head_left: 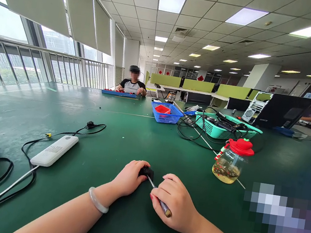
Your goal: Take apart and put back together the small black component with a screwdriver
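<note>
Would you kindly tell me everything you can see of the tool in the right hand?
The tool is slim and straight, with a shiny, metal-looking shaft and a thicker handle ending in a rounded, yellowish-brown butt. It slants across the view, butt toward the camera, shaft pointing away and to the left. The right hand grips the handle; the shaft's far end meets a small black object in the left hand. Its tip's shape cannot be made out.

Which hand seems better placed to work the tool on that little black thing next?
Probably the right hand: it grips the tool by its handle, with the shaft pointing at the black object. The left hand is occupied holding that object.
</note>
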Tool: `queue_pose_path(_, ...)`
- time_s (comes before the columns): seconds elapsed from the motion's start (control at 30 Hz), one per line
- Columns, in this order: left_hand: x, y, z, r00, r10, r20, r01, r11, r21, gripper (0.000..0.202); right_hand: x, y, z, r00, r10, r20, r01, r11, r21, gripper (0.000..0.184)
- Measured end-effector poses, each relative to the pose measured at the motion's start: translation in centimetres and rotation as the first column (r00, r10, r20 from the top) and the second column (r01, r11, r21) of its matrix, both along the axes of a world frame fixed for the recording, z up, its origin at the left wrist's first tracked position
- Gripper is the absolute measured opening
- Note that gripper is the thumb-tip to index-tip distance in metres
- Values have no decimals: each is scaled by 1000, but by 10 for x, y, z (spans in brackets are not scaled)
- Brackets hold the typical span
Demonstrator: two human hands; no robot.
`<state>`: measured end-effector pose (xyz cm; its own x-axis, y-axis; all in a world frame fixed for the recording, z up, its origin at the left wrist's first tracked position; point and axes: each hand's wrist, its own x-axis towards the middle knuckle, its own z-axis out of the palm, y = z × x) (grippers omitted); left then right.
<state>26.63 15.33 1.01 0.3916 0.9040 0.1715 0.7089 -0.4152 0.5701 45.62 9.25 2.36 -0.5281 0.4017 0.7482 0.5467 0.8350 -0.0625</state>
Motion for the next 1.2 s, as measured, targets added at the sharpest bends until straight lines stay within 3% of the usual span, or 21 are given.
queue_pose_path(1.2,0,-1,1,1000,1,-1,-1,1000,3,39,-2,2,-4,998,-63,6,63,998,7,21)
